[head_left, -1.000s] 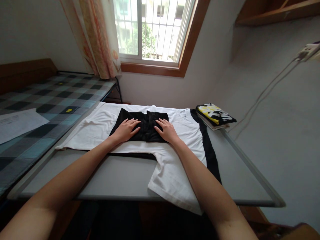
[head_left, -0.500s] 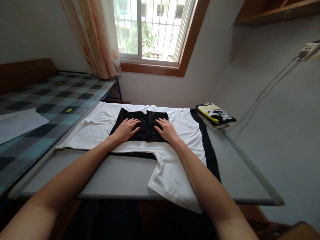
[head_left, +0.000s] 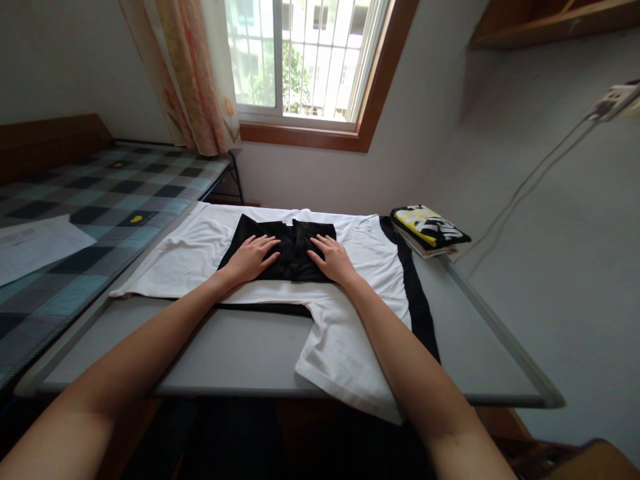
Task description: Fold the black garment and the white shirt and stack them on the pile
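Resting the left hand [head_left: 254, 259] and right hand [head_left: 333, 260] on the folded black garment [head_left: 291, 252], with fingers [head_left: 323, 242] spread and released; laid over the white shirt [head_left: 345, 340] on the grey tabletop [head_left: 255, 340], left of the folded clothes [head_left: 431, 229] stacked at the far corner

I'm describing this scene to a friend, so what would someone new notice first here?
Probably the bright window at the back. Then the folded black cloth under the left hand and right hand, atop a spread white shirt.
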Demonstrator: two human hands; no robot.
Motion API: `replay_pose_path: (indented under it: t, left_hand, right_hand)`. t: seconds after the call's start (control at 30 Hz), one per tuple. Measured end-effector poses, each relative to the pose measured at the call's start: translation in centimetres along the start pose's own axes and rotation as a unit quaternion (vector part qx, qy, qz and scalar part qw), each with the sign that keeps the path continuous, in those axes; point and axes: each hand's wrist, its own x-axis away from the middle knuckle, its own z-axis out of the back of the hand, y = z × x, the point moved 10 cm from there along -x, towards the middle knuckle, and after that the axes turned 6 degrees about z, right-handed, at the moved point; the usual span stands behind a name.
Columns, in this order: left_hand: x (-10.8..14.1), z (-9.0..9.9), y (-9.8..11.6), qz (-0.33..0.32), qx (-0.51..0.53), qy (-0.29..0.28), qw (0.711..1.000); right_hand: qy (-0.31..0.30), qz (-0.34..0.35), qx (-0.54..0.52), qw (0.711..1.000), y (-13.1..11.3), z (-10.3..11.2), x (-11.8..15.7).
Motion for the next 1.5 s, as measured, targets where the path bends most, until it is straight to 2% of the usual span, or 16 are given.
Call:
replay_pose_path:
  t: [1.2, 1.5]
  left_hand:
    - [-0.02, -0.01, 0.11, 0.0, -0.004, -0.005, 1.0]
    - [-0.05, -0.11, 0.1, 0.003, 0.002, -0.005, 1.0]
  right_hand:
    - [-0.001, 0.003, 0.007, 1.0, -0.25, 0.11, 0.0]
    - [0.009, 0.014, 0.003, 1.0, 0.44, -0.43, -0.22]
